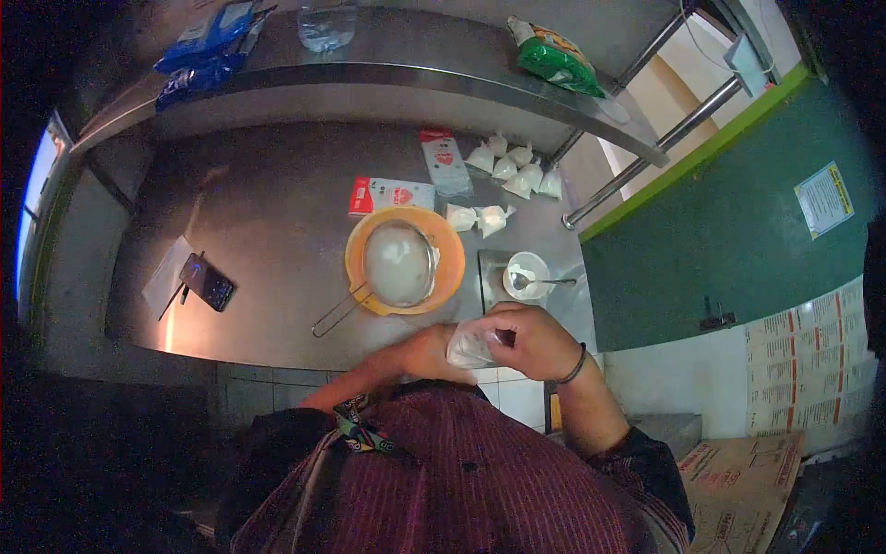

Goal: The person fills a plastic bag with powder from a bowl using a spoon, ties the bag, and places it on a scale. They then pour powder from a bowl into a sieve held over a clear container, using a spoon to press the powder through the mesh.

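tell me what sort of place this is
Likely a commercial food-prep kitchen: a stainless steel counter with an overhead shelf, a sieve over an orange bowl, and several knotted bags of something white.

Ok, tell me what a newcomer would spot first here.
Probably the orange bowl with the wire sieve over it, on the steel table near the picture's centre. Next, the tied white bags clustered toward the table's far right corner. Then the plastic bag between left hand and right hand at the near edge.
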Available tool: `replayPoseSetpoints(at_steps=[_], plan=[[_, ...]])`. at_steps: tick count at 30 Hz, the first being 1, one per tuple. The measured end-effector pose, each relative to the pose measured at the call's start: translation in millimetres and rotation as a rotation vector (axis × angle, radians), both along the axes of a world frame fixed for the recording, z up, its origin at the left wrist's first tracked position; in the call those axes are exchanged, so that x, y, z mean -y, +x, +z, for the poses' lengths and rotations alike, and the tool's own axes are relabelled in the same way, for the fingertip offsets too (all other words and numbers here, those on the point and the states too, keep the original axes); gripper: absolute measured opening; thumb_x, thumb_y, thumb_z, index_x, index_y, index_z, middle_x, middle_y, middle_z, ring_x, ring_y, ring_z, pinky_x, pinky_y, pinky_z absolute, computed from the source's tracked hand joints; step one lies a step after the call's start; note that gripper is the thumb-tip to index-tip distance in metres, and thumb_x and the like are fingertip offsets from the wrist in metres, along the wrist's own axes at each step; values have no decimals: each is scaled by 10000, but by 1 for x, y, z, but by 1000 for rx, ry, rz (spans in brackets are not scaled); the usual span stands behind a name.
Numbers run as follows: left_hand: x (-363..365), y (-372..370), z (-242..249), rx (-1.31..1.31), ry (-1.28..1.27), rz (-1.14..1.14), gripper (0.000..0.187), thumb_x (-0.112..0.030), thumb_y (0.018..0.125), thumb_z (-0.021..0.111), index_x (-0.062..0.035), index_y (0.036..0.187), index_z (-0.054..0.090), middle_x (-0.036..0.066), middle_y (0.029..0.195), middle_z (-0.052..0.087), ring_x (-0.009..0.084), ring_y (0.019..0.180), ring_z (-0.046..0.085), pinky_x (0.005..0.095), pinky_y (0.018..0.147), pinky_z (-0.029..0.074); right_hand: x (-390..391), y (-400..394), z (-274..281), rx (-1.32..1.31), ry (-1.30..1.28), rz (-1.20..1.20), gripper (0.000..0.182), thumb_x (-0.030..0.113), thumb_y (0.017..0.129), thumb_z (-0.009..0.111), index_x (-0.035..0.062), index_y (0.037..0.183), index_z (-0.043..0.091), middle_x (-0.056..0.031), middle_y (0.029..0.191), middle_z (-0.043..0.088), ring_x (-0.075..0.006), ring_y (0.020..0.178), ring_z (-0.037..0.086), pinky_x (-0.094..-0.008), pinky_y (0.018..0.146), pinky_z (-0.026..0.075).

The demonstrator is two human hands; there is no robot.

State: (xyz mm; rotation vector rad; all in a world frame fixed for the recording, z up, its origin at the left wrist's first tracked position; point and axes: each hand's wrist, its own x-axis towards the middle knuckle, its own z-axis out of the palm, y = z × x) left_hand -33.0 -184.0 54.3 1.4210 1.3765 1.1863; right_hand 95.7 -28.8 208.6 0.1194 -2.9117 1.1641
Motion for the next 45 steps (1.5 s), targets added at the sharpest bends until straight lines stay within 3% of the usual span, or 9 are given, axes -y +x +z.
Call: replayPoseSetpoints(at_steps=[6, 16, 18, 24, 31, 34, 40, 42, 45], plan=[[7, 8, -4, -16, -105, 101, 603, -352, 743, 854, -52, 1209, 616, 138, 1097, 702, 266, 985, 683, 410, 907, 532, -17, 1, -8, -35, 198, 16, 210, 7, 773, 711, 74, 971, 733, -95, 940, 654, -289, 865, 651, -371, 780, 540], [8, 16, -9, -227, -99, 513, 555, -278, 760, 830, -9, 1195, 613, 202, 1045, 690, 343, 958, 686, 434, 862, 533, 1, -7, -21, -297, 410, -262, 219, 123, 812, 723, 73, 1023, 692, -116, 926, 627, -297, 848, 652, -398, 781, 542], [8, 15, -17, -257, -89, 512, 566, -288, 760, 834, -14, 1204, 615, 204, 1086, 682, 349, 998, 678, 438, 881, 531, -8, -7, -43, 73, -32, -482, 133, 117, 879, 721, 31, 975, 691, -74, 940, 647, -206, 798, 651, -324, 735, 539], [4, 15, -84, -320, -119, 389, 732, -387, 753, 840, 9, 1298, 554, 212, 1125, 658, 377, 1051, 643, 460, 947, 504, -34, 9, -145, 280, -489, -392, 127, 74, 953, 639, 0, 1045, 685, -7, 831, 683, -86, 710, 606, -260, 667, 517], [28, 13, -16, -468, -223, 372, 685, -377, 750, 840, 4, 1252, 573, 200, 1122, 663, 377, 1036, 646, 452, 913, 515, -19, 21, -172, 190, -606, -486, 175, 111, 955, 629, -3, 1072, 691, -26, 807, 689, -101, 692, 619, -279, 653, 530], [28, 15, -16, -266, -112, 630, 515, -373, 771, 800, -7, 1092, 633, 196, 985, 687, 404, 907, 669, 470, 817, 523, -12, 21, -172, 153, -643, -506, 190, 121, 945, 646, -16, 1070, 691, -44, 826, 706, -106, 711, 644, -284, 667, 538], [22, 7, -24, -304, -83, 518, 318, -250, 911, 671, 67, 943, 669, 172, 807, 703, 368, 748, 701, 405, 737, 562, 6, 21, -158, 36, -330, -529, 193, 136, 913, 669, 33, 1072, 701, -108, 879, 733, -200, 758, 702, -330, 711, 557], [23, 2, -29, 505, -350, 474, 233, -137, 951, 622, 66, 1062, 649, 165, 950, 716, 303, 887, 721, 369, 800, 581, 10, 22, -147, 22, -116, -413, 143, 136, 928, 670, 24, 1014, 695, -78, 844, 698, -153, 742, 676, -321, 673, 535], [25, 8, -34, 1049, -370, 524, 225, -88, 960, 612, 50, 1137, 604, 156, 1094, 683, 271, 1023, 694, 354, 864, 586, 8, 20, -157, 3, 179, -308, 170, 192, 909, 690, 40, 984, 699, -111, 850, 695, -199, 735, 678, -353, 687, 527]])
